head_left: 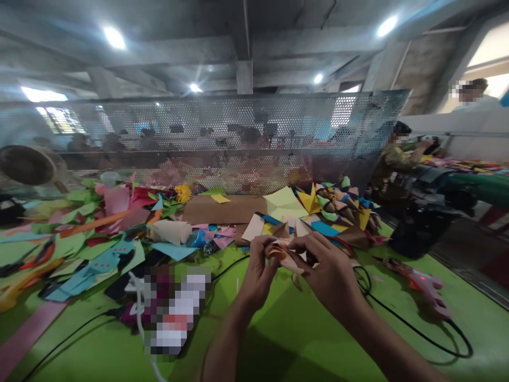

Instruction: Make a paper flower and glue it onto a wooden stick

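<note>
Both hands meet above the green counter (302, 339), just in front of the brown cardboard sheet (226, 209). The left hand (256, 276) and right hand (328, 270) each have their grip closed on a small folded peach paper piece (283, 253), pinched between the fingertips. Its long axis runs roughly left to right, its pointed end slanting down toward the right hand. A pink glue gun (423, 284) lies well right of the cardboard, its black cord (417, 331) looping nearby. No readable writing shows anywhere.
</note>
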`<state>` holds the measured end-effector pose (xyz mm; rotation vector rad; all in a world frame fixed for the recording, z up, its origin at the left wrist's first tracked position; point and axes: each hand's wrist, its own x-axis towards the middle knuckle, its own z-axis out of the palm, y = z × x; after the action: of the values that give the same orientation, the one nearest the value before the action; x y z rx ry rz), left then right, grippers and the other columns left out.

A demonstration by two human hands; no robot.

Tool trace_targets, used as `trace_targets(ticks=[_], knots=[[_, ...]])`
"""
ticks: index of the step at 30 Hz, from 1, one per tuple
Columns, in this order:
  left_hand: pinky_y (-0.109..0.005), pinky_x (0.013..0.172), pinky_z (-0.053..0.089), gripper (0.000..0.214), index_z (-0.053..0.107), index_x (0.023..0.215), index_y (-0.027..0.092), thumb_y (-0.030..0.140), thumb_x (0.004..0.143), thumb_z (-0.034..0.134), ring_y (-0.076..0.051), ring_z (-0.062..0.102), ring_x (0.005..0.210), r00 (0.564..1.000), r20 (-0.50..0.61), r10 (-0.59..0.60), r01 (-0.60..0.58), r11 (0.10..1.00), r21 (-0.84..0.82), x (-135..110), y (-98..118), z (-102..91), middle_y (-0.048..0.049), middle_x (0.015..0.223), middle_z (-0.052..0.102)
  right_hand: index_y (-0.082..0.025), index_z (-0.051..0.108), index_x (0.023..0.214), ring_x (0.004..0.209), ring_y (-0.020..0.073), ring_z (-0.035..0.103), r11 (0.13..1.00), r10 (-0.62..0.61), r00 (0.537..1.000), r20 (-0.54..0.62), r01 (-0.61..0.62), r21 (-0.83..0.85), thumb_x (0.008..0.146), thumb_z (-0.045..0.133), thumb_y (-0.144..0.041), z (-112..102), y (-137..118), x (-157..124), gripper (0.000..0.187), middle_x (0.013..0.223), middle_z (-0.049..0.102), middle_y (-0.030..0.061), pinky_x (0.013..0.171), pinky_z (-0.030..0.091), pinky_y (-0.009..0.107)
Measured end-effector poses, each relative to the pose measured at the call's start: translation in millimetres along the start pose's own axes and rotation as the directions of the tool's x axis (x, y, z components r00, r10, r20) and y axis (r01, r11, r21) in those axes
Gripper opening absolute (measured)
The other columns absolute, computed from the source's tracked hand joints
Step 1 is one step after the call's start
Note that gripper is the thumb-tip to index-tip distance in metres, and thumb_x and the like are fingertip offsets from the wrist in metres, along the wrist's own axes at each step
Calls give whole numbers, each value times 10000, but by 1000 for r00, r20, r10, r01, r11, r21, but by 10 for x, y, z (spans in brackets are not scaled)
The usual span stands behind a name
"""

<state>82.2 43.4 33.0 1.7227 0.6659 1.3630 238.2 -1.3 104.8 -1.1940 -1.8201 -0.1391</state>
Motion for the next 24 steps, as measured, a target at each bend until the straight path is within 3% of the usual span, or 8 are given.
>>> trace_targets(ticks=[7, 11, 17, 24], knots=[[-369, 1021, 381, 365, 449, 1258, 256, 488, 976, 432, -239, 493, 1150, 1000, 4, -1, 1, 1000, -8, -8, 17, -3, -74, 1230, 501, -217, 696, 902, 734, 179, 661, 979, -145, 989, 7, 144, -145, 968, 520, -212, -2, -10, -26, 187, 823, 684, 62, 646, 487, 269], [-356, 1003, 397, 356, 461, 1234, 250, 495, 981, 411, -233, 495, 1128, 1000, 6, -28, 28, 999, -35, -3, 26, -1, -70, 1201, 507, -229, 702, 944, 779, 182, 667, 993, -96, 994, 50, 99, -63, 959, 557, -220, 29, 27, -42, 146, 889, 691, 61, 678, 500, 274], [-302, 874, 423, 371, 484, 1136, 228, 550, 969, 405, -202, 494, 978, 997, -25, -67, 65, 995, -78, 25, 16, 7, -51, 1077, 500, -251, 685, 1123, 961, 186, 656, 981, -50, 995, 82, 33, 189, 978, 530, -211, -41, -10, -40, 216, 1034, 676, 72, 816, 514, 276], [-309, 912, 402, 334, 497, 1098, 223, 522, 968, 430, -205, 492, 1002, 997, -33, -67, 64, 994, -91, 48, 40, 3, -41, 1056, 503, -237, 668, 1187, 973, 206, 647, 986, -96, 973, 208, 64, 156, 1011, 461, -329, -98, -80, -99, 287, 1072, 657, 84, 807, 517, 322]])
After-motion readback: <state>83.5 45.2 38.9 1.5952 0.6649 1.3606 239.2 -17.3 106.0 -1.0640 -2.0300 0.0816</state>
